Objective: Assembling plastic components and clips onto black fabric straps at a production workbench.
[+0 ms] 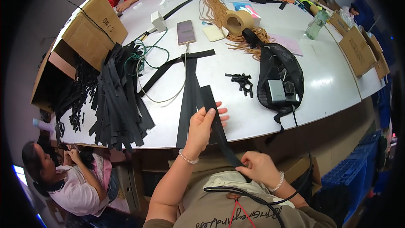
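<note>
- One black strap (216,127) in hand, stretched between both hands over the near table edge.
- Right hand (258,167) pinching the lower end by the lap; left hand (201,127) closed round the upper part, fingers wrapped.
- Few straps (188,97) laid flat just beyond on the white table (333,80), seemingly handled or queued.
- Large heap of straps (120,97) farther left; judged mostly still ahead.
- Black buckles (241,82) near, untouched.

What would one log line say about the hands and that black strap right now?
left hand: pinches black strap above table edge | right hand: grips strap's lower end near lap | nearby: black strap pile, buckles
</note>
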The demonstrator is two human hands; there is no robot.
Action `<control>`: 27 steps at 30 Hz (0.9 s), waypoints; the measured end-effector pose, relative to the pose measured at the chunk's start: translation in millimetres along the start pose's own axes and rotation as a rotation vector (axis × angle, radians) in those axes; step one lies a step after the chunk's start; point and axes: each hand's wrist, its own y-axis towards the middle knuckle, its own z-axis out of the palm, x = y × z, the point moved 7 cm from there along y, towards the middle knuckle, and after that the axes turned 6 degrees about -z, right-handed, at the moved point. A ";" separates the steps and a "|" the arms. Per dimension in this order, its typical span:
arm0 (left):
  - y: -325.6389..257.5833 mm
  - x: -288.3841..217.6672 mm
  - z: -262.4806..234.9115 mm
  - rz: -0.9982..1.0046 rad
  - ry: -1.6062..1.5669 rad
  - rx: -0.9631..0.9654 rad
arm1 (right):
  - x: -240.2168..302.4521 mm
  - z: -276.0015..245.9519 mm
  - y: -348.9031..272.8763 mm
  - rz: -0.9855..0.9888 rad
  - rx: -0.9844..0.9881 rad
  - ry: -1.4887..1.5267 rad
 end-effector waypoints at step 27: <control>-57.2 19.2 20.2 0.127 0.242 0.081 | 1.2 -8.5 49.3 0.073 -0.040 0.959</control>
